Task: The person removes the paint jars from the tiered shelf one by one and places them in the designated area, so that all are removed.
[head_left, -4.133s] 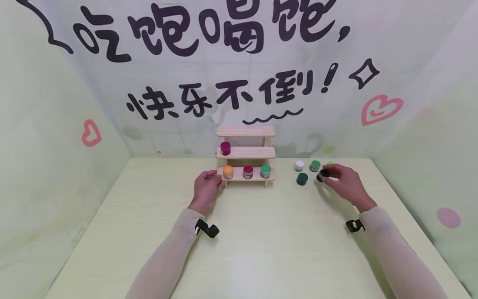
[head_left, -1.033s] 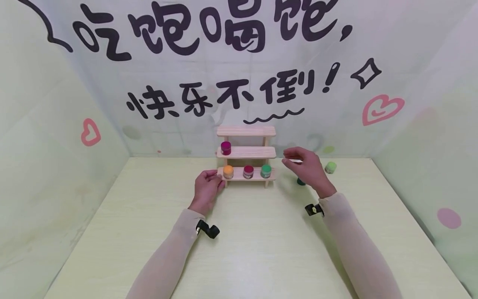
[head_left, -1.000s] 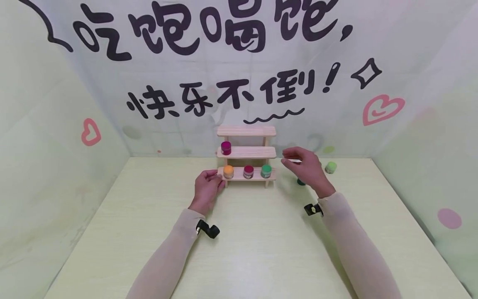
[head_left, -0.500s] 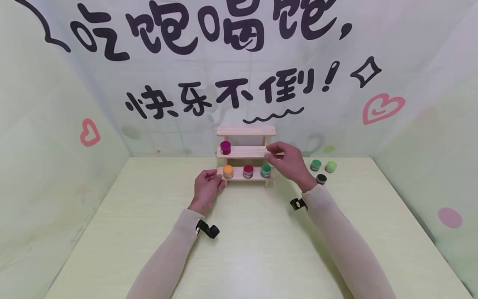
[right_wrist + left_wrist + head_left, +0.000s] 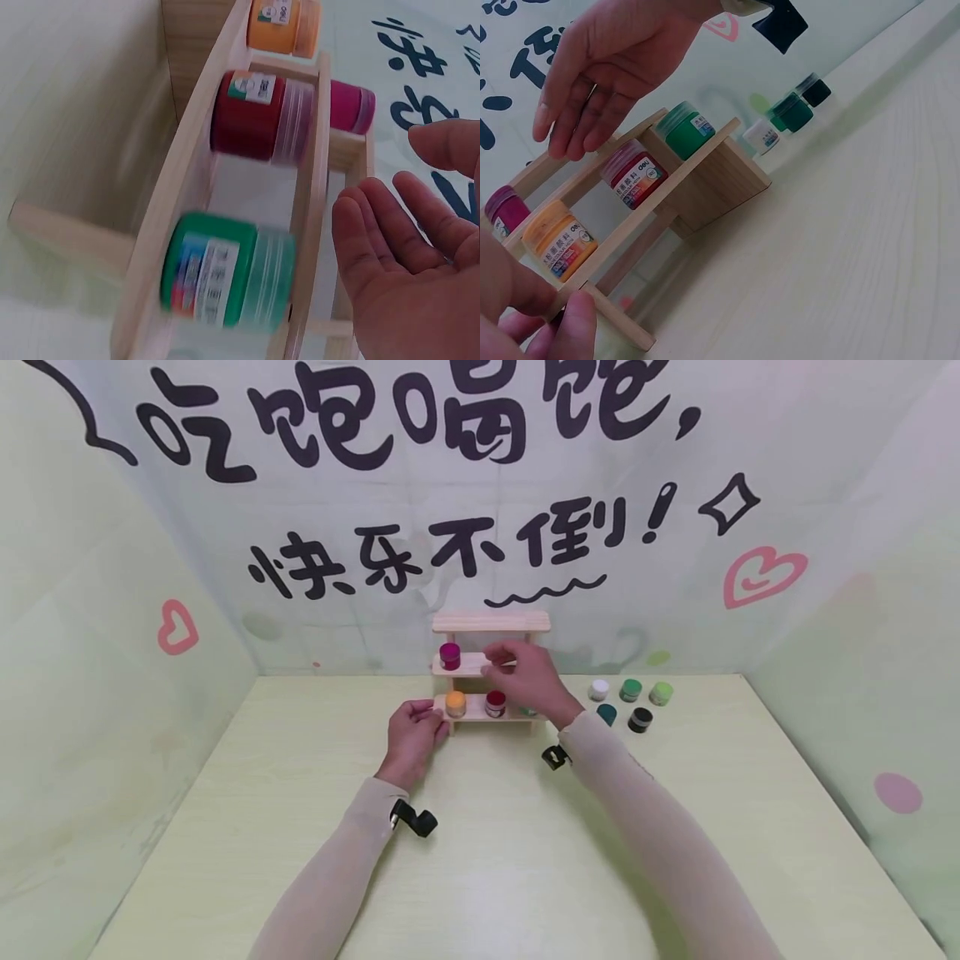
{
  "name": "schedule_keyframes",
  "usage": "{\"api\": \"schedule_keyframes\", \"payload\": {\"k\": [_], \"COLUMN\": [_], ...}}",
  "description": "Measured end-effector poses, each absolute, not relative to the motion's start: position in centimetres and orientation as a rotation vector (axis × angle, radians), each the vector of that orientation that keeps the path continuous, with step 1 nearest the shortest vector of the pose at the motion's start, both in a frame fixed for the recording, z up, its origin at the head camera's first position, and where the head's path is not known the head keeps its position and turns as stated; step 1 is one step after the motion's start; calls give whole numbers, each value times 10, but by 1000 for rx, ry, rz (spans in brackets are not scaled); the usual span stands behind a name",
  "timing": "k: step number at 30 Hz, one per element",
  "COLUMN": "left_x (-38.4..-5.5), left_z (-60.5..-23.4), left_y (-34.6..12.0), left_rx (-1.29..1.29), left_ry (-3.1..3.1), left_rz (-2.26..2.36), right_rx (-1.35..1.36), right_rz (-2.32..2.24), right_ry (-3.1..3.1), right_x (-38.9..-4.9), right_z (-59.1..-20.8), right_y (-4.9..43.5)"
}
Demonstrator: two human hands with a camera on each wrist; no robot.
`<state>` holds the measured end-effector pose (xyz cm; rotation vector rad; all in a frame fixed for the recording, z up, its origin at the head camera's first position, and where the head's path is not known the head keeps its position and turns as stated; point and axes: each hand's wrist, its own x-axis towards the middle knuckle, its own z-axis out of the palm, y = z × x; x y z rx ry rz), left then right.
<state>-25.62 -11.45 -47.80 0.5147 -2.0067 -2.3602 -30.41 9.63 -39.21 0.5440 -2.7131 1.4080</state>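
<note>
Pale wood is seen in the three-tiered rack point(image 5: 491, 622), which is placed on the desk point(image 5: 480, 860) near a backdrop point(image 5: 420, 493) printed with black characters. The left end of its lowest tier is pinched between the thumb and fingers of the left hand point(image 5: 411, 739). Along that tier an orange jar point(image 5: 455, 704), a dark red jar point(image 5: 496, 703) and a green jar point(image 5: 206, 270) are lined up; the last is largely hidden in the head view. A magenta jar point(image 5: 450, 657) is stood at the left of the middle tier. The right hand point(image 5: 534, 681) is held by the middle tier, apart from the magenta jar; its fingers are slightly bent, the thumb is parted from them, and nothing is held. Whether the tier is touched cannot be told. Right of the rack, a white jar point(image 5: 598, 691), a mid-green jar point(image 5: 631, 691) and a light green jar point(image 5: 661, 694) are set in a row on the desk, with a dark teal jar point(image 5: 607, 714), partly covered by the right sleeve point(image 5: 645, 810), and a black jar point(image 5: 640, 720) placed in front.
</note>
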Motion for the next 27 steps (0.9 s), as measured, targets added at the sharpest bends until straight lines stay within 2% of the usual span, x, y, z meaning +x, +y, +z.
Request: {"api": "schedule_keyframes", "payload": {"k": [18,27], "left_x": [-254,-257], "left_z": [-480,-475], "left_y": [-121,-122], "left_rx": [501,479], "left_ry": [-2022,-2045], "left_rz": [-2367,-2383], "right_rx": [680,570], "right_rz": [1421,1376], "right_ry": [-2660,-2730], "right_x": [-322,-327], "right_z": [-399,-394], "right_y": [46,39]}}
